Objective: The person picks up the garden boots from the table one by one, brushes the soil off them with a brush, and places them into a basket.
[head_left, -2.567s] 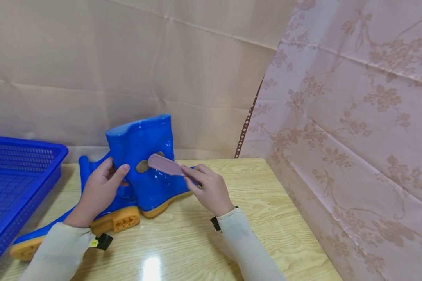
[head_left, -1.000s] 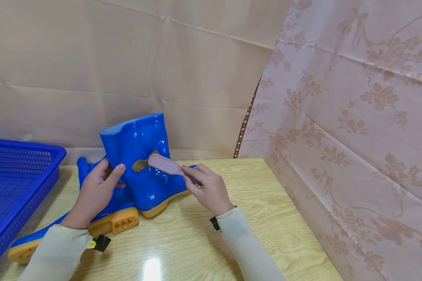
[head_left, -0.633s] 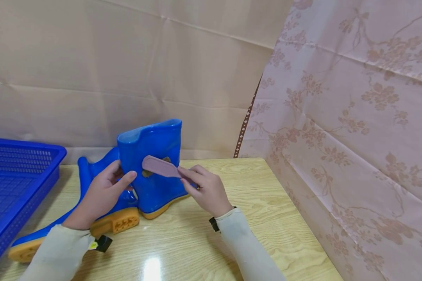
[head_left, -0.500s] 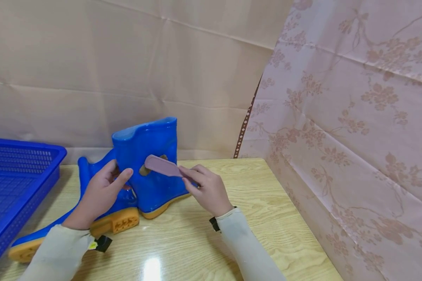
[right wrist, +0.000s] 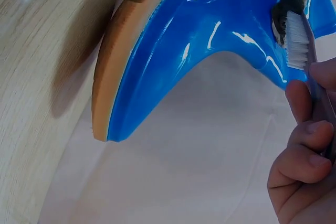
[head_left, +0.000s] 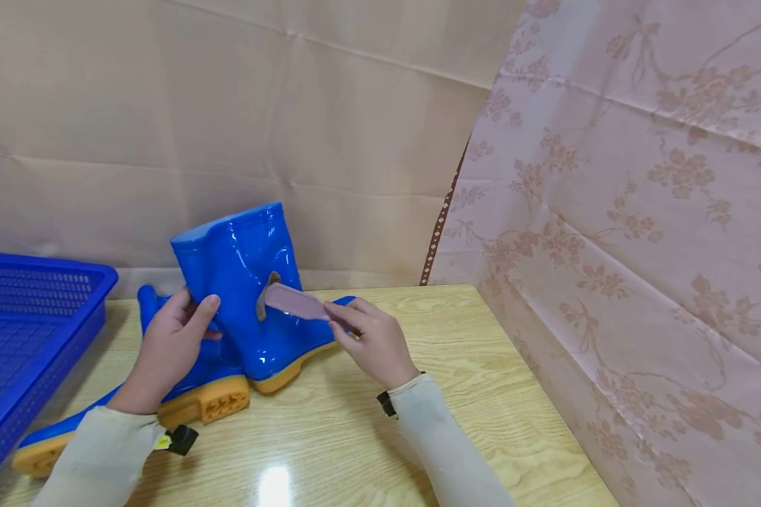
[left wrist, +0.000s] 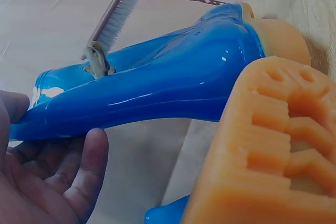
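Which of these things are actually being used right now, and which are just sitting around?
In use:
upright boot, held by the left hand
brush, held by the right hand
mud patch under the bristles

Lying about:
second boot, on its side
blue basket

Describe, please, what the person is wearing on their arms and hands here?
Both arms wear light beige long sleeves, and the left hand and right hand are bare, with no gloves. A black strap circles the right wrist; a black strap with a small yellow tag sits at the left wrist.
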